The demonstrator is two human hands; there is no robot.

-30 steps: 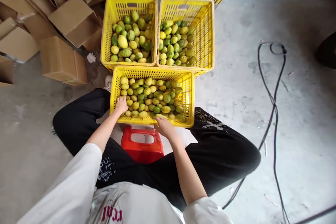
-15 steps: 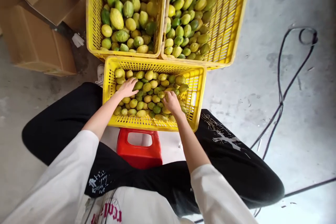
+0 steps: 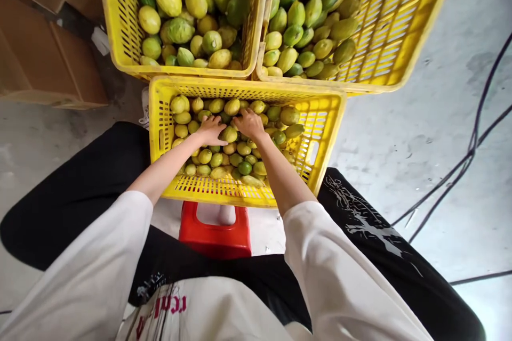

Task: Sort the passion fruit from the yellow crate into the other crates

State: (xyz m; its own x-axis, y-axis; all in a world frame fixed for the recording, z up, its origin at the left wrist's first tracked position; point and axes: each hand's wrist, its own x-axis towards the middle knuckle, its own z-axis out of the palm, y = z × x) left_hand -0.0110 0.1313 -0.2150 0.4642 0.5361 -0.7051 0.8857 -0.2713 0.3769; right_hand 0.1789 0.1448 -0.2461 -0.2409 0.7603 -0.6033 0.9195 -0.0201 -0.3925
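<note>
Our left hand lies palm down on the heap of small yellow-green oval fruits, its fingers curled together over one round fruit at the middle of the pile, though we cannot tell whether they truly grip it. Our right hand rests just beside it, touching or nearly so, fingers bent down among the fruits toward the far wall; whether they clamp on anything is hidden. The fruit under the left hand sits between both hands, nearer the left, and looks too round to show a long axis. All this lies in the near yellow slotted plastic crate, standing on the concrete floor between our knees. Behind it, touching its far rim, stand two more yellow crates: the left one with larger fruits, the right one with greener ones. Below sits a red plastic stool. Red lettering on our white shirt appears upside down and partly hidden; we cannot read it.
</note>
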